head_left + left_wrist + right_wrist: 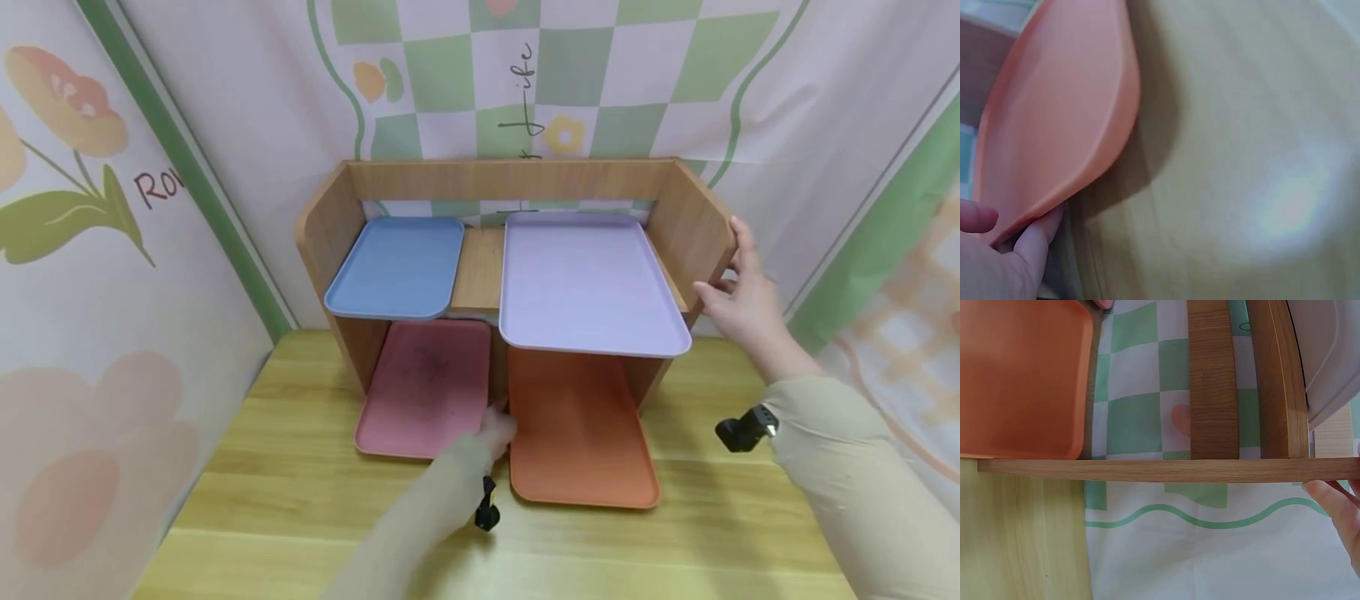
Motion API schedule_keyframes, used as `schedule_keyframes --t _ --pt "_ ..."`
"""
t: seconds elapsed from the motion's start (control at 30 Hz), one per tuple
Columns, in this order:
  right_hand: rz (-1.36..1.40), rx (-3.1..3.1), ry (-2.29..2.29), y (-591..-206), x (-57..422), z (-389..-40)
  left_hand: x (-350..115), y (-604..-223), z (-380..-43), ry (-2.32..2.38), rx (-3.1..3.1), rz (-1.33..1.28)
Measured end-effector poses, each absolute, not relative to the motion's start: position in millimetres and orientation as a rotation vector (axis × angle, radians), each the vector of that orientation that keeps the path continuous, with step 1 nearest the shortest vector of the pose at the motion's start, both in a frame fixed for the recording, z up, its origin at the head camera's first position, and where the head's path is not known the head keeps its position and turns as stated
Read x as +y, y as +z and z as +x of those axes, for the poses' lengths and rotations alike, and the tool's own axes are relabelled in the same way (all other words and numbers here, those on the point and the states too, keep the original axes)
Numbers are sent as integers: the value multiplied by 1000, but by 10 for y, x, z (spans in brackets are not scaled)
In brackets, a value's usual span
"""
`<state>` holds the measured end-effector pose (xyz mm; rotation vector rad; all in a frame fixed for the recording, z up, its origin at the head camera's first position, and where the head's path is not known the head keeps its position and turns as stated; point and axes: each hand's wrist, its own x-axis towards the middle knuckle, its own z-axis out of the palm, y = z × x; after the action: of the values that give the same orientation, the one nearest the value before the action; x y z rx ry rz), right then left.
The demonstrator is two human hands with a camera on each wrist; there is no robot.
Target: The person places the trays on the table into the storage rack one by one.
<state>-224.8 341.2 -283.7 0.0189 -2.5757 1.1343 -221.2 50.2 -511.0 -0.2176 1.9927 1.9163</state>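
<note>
My left hand (498, 427) is at the left edge of an orange tray (581, 433) on the lower level of a wooden shelf (510, 179). In the left wrist view, the thumb (977, 217) is above the tray's rim and the fingers (1041, 240) lie under it. The tray's front part sticks out past the shelf, casting a shadow on the table. My right hand (742, 300) grips the front edge of the shelf's right side panel (693, 229), its thumb (1332, 503) against the wood.
A pink tray (427, 383) lies at lower left. On the upper level sit a blue tray (401, 267) and a larger lilac tray (585, 279) that overhangs the front. The shelf stands on a wooden table (285, 500) against patterned curtains (225, 100).
</note>
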Motion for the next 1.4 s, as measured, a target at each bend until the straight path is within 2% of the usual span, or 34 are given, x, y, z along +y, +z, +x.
schedule_keyframes --t 0.33,0.67,1.4 --pt "39 -2574 1124 -2807 3424 -2262 266 -5112 -1977 1731 1949 -65" --pt "37 -2559 1137 -2833 3436 -2260 222 -5214 -1881 1787 1934 1" --pt "30 -2571 1131 -2855 3416 -2252 399 -5191 -1888 2134 1884 -315"
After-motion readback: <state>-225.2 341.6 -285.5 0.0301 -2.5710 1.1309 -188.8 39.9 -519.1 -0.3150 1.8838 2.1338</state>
